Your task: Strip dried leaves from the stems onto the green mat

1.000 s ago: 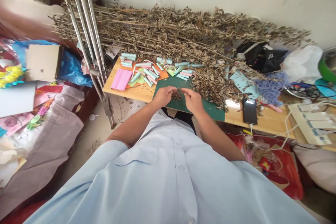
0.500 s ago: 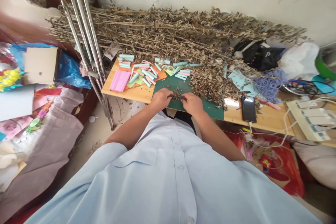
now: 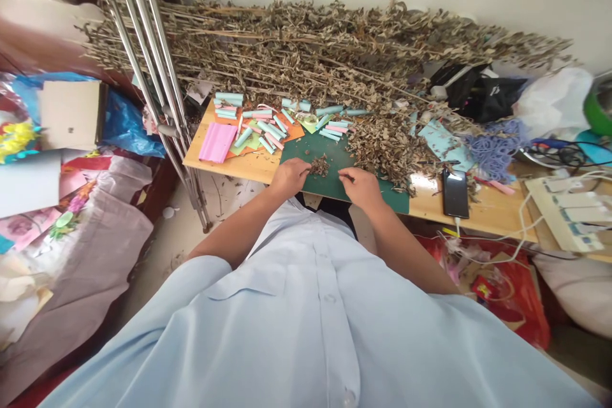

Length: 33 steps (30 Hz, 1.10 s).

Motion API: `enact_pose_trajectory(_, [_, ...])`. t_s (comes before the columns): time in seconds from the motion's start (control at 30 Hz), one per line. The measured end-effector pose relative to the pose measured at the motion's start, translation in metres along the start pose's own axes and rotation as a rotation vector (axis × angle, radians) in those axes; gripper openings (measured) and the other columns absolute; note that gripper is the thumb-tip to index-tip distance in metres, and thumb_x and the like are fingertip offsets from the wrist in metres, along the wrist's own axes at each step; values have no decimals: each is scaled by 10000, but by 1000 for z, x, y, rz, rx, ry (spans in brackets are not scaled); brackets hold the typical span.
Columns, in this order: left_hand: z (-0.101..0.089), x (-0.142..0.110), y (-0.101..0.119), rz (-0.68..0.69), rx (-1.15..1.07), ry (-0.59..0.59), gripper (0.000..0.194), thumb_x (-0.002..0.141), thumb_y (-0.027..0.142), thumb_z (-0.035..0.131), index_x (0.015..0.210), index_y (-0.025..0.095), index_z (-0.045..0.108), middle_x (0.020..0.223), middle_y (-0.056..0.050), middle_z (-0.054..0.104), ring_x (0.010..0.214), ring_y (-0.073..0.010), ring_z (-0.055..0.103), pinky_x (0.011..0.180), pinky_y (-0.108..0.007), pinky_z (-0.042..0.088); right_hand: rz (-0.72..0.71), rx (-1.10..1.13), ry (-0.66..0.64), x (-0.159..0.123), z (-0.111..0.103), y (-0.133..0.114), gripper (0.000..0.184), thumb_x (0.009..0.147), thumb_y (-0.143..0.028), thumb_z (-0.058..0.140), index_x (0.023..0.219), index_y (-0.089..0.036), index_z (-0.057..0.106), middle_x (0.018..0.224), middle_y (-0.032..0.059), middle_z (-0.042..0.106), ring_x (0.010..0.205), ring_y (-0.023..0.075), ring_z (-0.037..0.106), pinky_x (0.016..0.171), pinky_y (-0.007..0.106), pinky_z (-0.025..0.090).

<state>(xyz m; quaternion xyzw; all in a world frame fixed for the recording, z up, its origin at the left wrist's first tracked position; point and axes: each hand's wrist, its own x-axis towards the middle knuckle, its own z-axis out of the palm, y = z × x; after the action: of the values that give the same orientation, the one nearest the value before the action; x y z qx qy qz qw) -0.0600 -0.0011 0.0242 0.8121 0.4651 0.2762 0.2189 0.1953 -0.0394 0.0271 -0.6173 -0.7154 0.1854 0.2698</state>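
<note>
Head view: a person in a pale blue button-front shirt (image 3: 325,331) leans over a pale wooden counter (image 3: 210,160), both forearms reaching onto a green cutting mat (image 3: 329,183). The left hand (image 3: 289,178) rests at the mat's near edge, fingers turned inward and apparently empty. The right hand (image 3: 362,188) sits apart from it, fingertips (image 3: 345,177) at a thin dark sliver (image 3: 349,176), though whether they grip it cannot be told. Between the hands, touching neither, a small heap of crumbled dried leaves (image 3: 319,166) lies on the mat. Beyond, a great bundle of dried leafy stems (image 3: 310,51) runs along the wall, with a looser drift of leaves (image 3: 385,146) banked at the mat's far right side. Pale blue and pink paper tubes (image 3: 268,131) lie scattered on an orange sheet (image 3: 292,134), near a folded pink paper (image 3: 218,141). Metal crutches (image 3: 143,57) lean across the counter's left end, and a smartphone (image 3: 455,193) lies right of the mat, its charging cable (image 3: 457,226) dropping over the edge. The risks look slight but real: a careless sweep of the right forearm could scatter the heap or push the drift toward the smartphone, while a knock to the crutches could bring them down across the paper tubes.
</note>
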Motion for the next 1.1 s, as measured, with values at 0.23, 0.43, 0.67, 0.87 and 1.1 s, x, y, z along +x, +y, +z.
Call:
enact_pose_trajectory(0.23, [12,-30,12,120,-48,-54,269,927,191,513,1037,226,757,1083,-83,743,1049,-214,637,971,-386,509,-32,-21,17,-29,6,-11,289,914,-219,566,1153,-251,725,1034,53,771,969,244,695,922,392,544])
enact_pose_trajectory(0.43, [20,-39,26,230,73,-155,266,886,169,527,967,230,772,1357,-63,652,1096,-257,574,958,-435,505,-85,14,47,-32,15,-12,274,964,-246,515,1153,-240,713,1081,60,763,1004,246,685,963,392,524])
enact_pose_trajectory(0.67, [17,-37,35,247,60,-216,249,913,202,514,866,223,757,1173,-85,725,1036,-240,588,928,-394,510,-94,51,41,-32,14,-11,299,953,-201,493,1162,-246,702,1084,54,759,1018,246,671,958,393,520])
enact_pose_trajectory(0.87, [11,-43,39,244,-29,-257,304,943,212,474,827,244,753,794,-59,705,898,-198,621,874,-330,506,-229,-35,-94,-34,11,-15,476,843,-83,488,1263,-203,678,1056,103,729,1135,278,605,954,419,469])
enact_pose_trajectory(1.1, [15,-48,29,157,-72,-181,283,959,219,477,1024,233,752,904,-52,742,910,-188,648,863,-322,518,-293,44,-152,-42,8,-12,371,789,-75,504,992,-235,770,907,53,753,1001,243,646,923,405,455])
